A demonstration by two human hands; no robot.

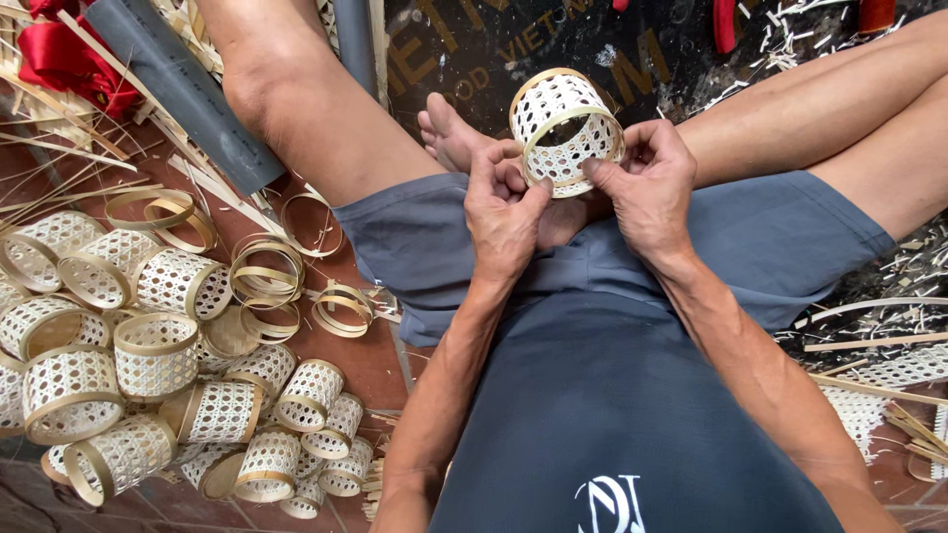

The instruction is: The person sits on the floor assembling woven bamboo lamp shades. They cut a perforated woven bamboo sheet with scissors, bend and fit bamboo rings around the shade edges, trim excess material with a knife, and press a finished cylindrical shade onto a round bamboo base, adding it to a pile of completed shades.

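A small woven cane cylinder (565, 126) with bamboo rims, white open lattice, is held over my lap. My left hand (504, 207) pinches its near rim from the left, fingers closed on the edge. On the right side my right hand (647, 183) grips the same rim, thumb pressing the band. I sit cross-legged on the floor, and one bare foot (449, 133) lies just behind the cylinder.
A heap of several finished woven cylinders (148, 365) lies on the floor at left, with loose bamboo rings (267, 271) beside it. A grey pipe (183, 84), red cloth (69, 59) and bamboo strips are at upper left. Cane scraps and mesh pieces (879, 375) litter the right.
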